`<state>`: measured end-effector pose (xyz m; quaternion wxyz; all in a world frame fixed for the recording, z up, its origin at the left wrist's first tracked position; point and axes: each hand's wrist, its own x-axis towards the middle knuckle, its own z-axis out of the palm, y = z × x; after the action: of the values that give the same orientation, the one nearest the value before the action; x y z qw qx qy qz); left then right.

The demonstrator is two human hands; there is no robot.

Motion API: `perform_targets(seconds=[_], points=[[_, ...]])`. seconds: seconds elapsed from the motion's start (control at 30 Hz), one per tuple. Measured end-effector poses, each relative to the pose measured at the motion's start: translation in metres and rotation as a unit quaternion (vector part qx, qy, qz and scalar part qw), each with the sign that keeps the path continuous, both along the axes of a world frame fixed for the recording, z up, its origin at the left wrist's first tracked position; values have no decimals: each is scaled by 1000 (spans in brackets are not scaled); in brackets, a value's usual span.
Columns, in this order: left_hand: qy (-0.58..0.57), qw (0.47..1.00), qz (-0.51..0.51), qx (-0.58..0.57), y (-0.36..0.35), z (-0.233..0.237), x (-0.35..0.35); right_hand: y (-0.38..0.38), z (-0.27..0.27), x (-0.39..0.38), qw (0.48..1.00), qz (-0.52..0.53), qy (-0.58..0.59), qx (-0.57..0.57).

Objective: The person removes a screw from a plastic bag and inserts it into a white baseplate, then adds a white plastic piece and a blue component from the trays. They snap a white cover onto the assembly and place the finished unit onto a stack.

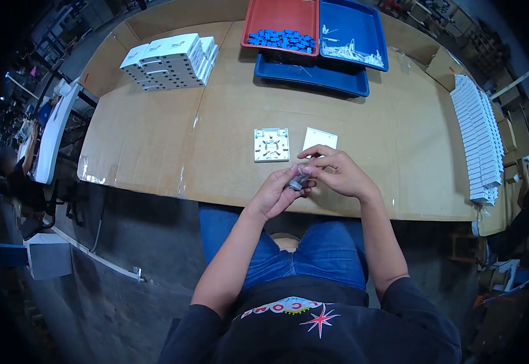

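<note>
Close to the table's front edge, my left hand (pixel 276 193) and my right hand (pixel 338 172) come together on a small, shiny, see-through plastic bag (pixel 299 181). My left fingers are wrapped under it, while my right thumb and fingertip pinch its upper side. What the bag contains is too small to make out. Just beyond my hands lies an open square white plastic housing (pixel 271 145) with small parts inside it. To its right is a flat square white plate (pixel 320 139), its near corner partly hidden by my right hand.
A red tray (pixel 279 12) of blue parts and a blue tray (pixel 352 27) of white pieces rest on another blue tray (pixel 310 77). Stacked white boxes (pixel 170 64) stand back left. White units (pixel 475 139) line the right edge. People sit at both sides.
</note>
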<state>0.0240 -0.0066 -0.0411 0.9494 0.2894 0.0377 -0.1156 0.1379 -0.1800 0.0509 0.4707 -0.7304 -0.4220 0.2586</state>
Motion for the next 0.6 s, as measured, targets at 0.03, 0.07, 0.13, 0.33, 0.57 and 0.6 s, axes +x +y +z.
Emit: perform_targets(seconds=[0.03,0.07,0.13,0.33,0.57,0.6], points=[[-1,1000,7,-11,0,-2,0,0,1,0,1000,16,1,1],[-2,1000,14,-22,-1,-4,1,-1,1,0,999,33,1,1],[4,1000,14,-13,-2,-1,0,-2,-5,3,998,59,-36,-8],[1,995,49,87,-10,10,-1,-5,-3,10,998,4,68,-16],[-29,951,107,288,-23,5,-2,-6,-12,-2,982,-136,124,50],[-36,941,129,310,-24,8,-1,-4,-18,-3,966,-151,180,108]])
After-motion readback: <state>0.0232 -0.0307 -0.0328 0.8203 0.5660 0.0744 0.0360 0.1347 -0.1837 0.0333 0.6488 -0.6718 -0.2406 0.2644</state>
